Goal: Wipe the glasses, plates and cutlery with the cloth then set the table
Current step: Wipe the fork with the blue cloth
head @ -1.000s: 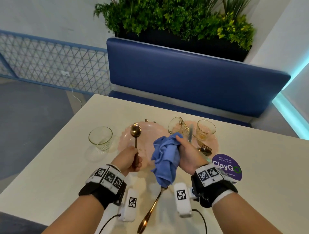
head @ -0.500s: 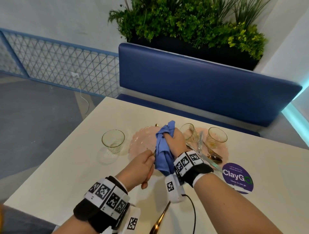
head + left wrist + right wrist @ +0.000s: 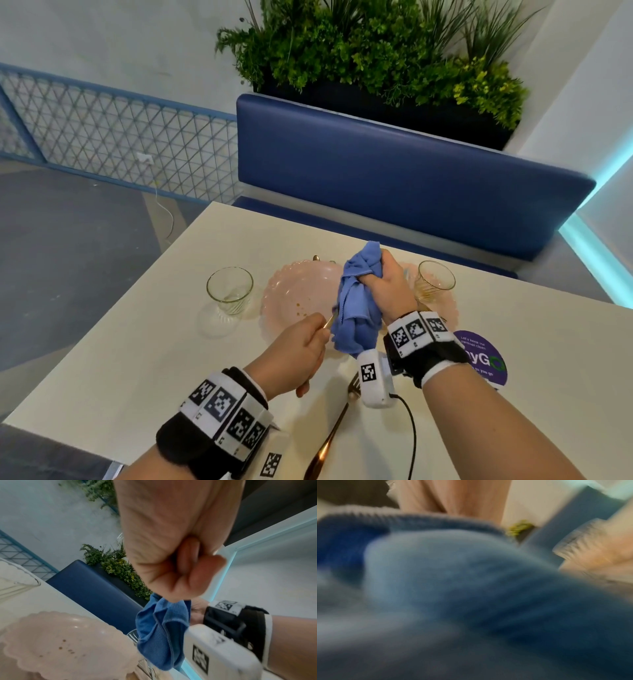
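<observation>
My right hand (image 3: 380, 287) grips the bunched blue cloth (image 3: 356, 308) above the pink scalloped plate (image 3: 294, 291). The cloth is wrapped over a gold spoon (image 3: 329, 321) whose handle my left hand (image 3: 301, 346) pinches; the bowl of the spoon is hidden inside the cloth. In the left wrist view my left hand's fingers (image 3: 197, 569) are curled tight, with the cloth (image 3: 163, 635) and the speckled plate (image 3: 60, 642) below. The right wrist view is blurred and filled by the cloth (image 3: 453, 588).
A clear glass (image 3: 229, 289) stands left of the plate and another (image 3: 433, 281) on a second pink plate (image 3: 448, 308) at right. A gold fork (image 3: 332, 431) lies near the table's front edge. A purple sticker (image 3: 486, 359) is at right, a blue bench (image 3: 394, 178) behind.
The spoon stood bare and upright in my left hand a second ago. My right hand has brought the cloth left over it and now covers its bowl; both hands moved forward over the plate.
</observation>
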`<state>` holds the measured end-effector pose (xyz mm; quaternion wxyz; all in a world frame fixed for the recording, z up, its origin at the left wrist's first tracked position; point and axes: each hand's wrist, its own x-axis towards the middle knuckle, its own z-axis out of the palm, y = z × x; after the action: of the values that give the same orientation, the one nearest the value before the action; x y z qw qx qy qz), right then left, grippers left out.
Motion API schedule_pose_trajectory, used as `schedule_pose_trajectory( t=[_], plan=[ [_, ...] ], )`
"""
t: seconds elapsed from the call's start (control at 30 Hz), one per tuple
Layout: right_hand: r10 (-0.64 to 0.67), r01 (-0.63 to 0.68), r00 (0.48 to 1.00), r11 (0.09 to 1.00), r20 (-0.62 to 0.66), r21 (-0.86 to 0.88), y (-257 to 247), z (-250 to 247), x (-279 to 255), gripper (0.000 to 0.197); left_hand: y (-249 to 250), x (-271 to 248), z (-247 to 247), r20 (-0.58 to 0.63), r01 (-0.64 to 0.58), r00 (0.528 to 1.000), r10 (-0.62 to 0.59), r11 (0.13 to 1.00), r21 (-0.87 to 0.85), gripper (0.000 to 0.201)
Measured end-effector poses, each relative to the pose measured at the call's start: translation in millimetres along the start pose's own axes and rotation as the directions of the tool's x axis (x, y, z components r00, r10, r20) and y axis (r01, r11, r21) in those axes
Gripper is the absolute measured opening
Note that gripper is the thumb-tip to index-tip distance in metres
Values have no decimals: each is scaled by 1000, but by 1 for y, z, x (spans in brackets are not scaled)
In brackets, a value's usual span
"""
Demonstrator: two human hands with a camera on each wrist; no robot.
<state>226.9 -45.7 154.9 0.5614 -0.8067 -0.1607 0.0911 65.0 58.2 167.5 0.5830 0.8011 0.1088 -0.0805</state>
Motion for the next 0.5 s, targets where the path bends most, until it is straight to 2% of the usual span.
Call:
schedule_pose_trajectory(
  t=[0.1, 0.17, 0.23, 0.27, 0.33, 0.4, 0.5],
  plan=[
    [51, -52, 995, 999, -89, -5, 12, -1, -1, 23, 0, 1, 11, -27, -14, 1000, 14, 1000, 17, 20],
    [135, -114, 980, 983, -147, 141, 12, 3, -7, 25, 3, 5, 19, -60, -35, 997, 38, 998, 56, 25],
    [293, -234, 952, 885, -92, 404, 7, 10, -20, 20, 6, 11, 25, -72, -47, 996, 54, 994, 99, 27],
    [384, -322, 923, 816, -33, 481, 8, 11, -27, 21, 6, 14, 28, -73, -46, 996, 54, 993, 105, 27],
    [463, -412, 885, 728, 50, 548, 16, 11, -37, 22, 3, 16, 31, -67, -25, 997, 30, 997, 79, 24],
    [460, -409, 885, 688, 75, 600, 19, 1, -43, 27, 0, 14, 37, -44, 0, 999, 2, 999, 44, 25],
    [392, -294, 920, 738, -30, 608, 22, -27, -41, 17, -5, 8, 47, 22, 50, 999, -48, 996, -70, 26]
  ],
)
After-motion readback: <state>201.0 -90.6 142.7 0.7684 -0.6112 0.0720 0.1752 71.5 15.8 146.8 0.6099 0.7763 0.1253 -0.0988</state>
